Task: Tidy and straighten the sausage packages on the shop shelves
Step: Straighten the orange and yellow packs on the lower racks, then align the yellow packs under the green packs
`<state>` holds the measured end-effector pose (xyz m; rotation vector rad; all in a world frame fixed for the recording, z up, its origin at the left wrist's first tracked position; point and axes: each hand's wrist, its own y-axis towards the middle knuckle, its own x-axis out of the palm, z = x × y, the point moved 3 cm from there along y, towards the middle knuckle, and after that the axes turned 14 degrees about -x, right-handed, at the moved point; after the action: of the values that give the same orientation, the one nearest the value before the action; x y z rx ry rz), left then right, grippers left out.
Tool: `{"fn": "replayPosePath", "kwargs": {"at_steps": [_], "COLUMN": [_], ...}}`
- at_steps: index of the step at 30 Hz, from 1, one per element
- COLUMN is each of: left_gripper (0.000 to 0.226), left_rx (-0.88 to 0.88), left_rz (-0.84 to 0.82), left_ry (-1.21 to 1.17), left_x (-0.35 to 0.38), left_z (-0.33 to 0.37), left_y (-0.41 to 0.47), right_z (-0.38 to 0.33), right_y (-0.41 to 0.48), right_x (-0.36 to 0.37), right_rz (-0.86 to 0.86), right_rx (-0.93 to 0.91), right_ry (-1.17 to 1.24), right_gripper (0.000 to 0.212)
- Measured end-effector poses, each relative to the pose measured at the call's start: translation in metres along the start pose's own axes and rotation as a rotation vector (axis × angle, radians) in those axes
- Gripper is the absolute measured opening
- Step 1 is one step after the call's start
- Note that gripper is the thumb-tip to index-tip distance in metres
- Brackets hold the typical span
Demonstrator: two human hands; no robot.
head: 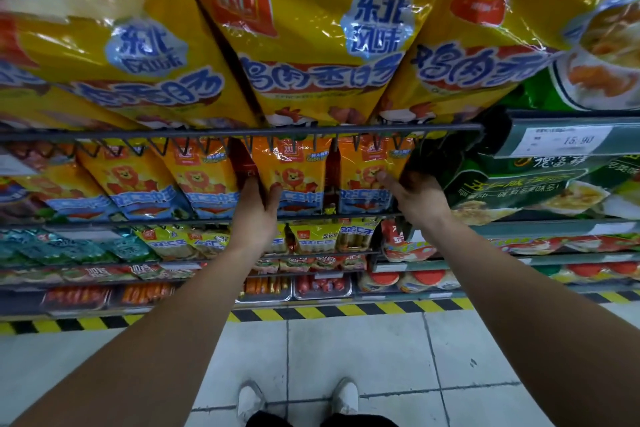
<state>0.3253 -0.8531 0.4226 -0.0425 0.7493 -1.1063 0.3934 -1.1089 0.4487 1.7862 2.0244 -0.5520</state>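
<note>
Orange sausage packages with a lion picture stand in a row on the second wire shelf (242, 131). My left hand (254, 208) grips the left edge of one orange package (294, 173), thumb on its front. My right hand (415, 196) holds the right edge of the neighbouring orange package (363, 180), thumb pressed on its face. More orange packages (197, 177) lean to the left of my hands. Large yellow sausage bags (311, 45) fill the shelf above.
A green package (519, 184) lies right of my right hand, under a price tag (561, 142). Lower shelves hold smaller sausage packs (315, 239) and trays (322, 284). Yellow-black tape (346, 310) edges the base; my shoes (251, 399) stand on tiled floor.
</note>
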Motion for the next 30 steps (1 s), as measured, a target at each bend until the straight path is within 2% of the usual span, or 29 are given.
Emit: {"fn": "replayPosePath", "kwargs": {"at_steps": [7,11,18,21,25,28,30], "left_gripper": [0.034,0.034,0.027,0.035,0.045,0.05,0.058], "left_rx": [0.02,0.003,-0.029,-0.003,0.055,0.119,0.163], "left_rz": [0.008,0.028,-0.008,-0.014,-0.005,0.008,0.029], "left_ry": [0.108,0.199,0.243,0.181,0.211,0.217,0.205], "left_x": [-0.004,-0.007,-0.018,-0.027,-0.037,-0.043,-0.048], "left_z": [0.0,-0.001,-0.01,-0.01,0.0,0.01,0.018], "left_y": [0.006,0.008,-0.006,-0.019,-0.038,-0.052,-0.062], "right_z": [0.006,0.007,0.003,0.004,-0.003,-0.002,-0.008], "right_y": [0.002,0.001,-0.01,-0.013,-0.022,-0.033,-0.043], "right_x": [0.005,0.006,0.014,0.017,0.017,0.014,0.009], "right_rz": [-0.055,-0.003,-0.009,0.037,0.065,0.081,0.087], "right_rx": [0.059,0.08,0.085,0.1,0.105,0.129,0.138], "right_ry": [-0.037,-0.044,-0.06,-0.033,-0.029,-0.022,-0.033], "right_gripper": [0.04,0.067,0.073,0.062,0.052,0.033,0.032]}}
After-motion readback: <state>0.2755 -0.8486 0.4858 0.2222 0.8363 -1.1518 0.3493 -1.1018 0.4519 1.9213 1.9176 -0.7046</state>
